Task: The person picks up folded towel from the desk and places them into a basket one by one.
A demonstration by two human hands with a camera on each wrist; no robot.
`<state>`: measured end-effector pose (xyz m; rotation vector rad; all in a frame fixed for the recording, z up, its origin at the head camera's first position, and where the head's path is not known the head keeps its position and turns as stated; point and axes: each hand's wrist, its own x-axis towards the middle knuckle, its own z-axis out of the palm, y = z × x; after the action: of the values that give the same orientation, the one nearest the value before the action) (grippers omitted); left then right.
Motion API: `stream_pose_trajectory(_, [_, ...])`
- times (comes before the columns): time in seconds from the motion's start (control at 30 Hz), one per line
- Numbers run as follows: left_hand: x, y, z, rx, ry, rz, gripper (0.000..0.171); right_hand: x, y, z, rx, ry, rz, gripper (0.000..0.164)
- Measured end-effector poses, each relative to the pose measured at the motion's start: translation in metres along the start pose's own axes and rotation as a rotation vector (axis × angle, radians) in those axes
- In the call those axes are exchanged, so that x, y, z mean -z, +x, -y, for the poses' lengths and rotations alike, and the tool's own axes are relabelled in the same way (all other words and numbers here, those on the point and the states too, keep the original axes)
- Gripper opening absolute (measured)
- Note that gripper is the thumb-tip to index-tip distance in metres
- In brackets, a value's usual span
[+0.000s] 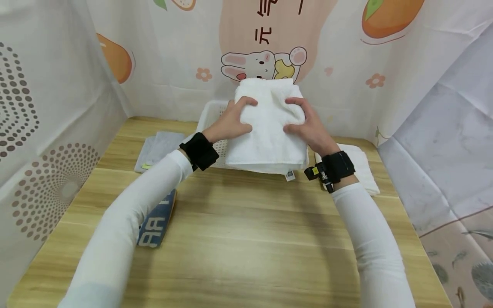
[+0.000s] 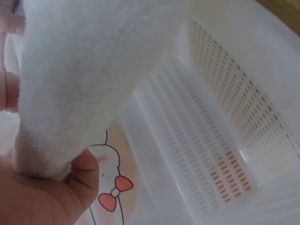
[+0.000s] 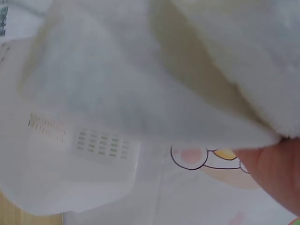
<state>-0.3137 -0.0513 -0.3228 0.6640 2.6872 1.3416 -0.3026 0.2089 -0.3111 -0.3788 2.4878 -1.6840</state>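
The left hand (image 1: 231, 122) pinches the folded white towel (image 1: 269, 134) at its 9 o'clock edge and the right hand (image 1: 311, 129) pinches it at 3 o'clock, thumbs and fingers curled onto the cloth. The towel hangs over the white perforated basket (image 1: 204, 116), at the table's (image 1: 246, 239) 12 o'clock side. Around the towel lie grey cloths (image 1: 165, 145) near 9 o'clock, a blue lettered cloth (image 1: 157, 222) at 8, and another white cloth (image 1: 363, 171) toward 4.

The white towel (image 1: 267, 137) hides much of the basket (image 1: 210, 110).
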Motion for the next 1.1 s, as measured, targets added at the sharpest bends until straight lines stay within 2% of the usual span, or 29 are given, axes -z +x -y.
stream_pose_trajectory(0.23, [0.002, 0.016, 0.004, 0.042, 0.033, 0.013, 0.063, -0.001, 0.015, -0.008, -0.001, 0.017, -0.021, 0.072])
stream_pose_trajectory(0.5, [0.003, 0.027, 0.01, 0.068, 0.054, 0.02, 0.062, -0.003, 0.027, -0.016, -0.016, 0.014, -0.042, 0.074])
stream_pose_trajectory(0.8, [0.004, 0.034, 0.015, 0.095, 0.065, 0.025, 0.062, -0.008, 0.041, -0.021, 0.005, 0.012, -0.064, 0.075])
stream_pose_trajectory(1.1, [0.0, 0.036, 0.029, 0.123, 0.072, 0.06, 0.065, -0.017, 0.053, -0.035, 0.024, -0.022, -0.057, 0.073])
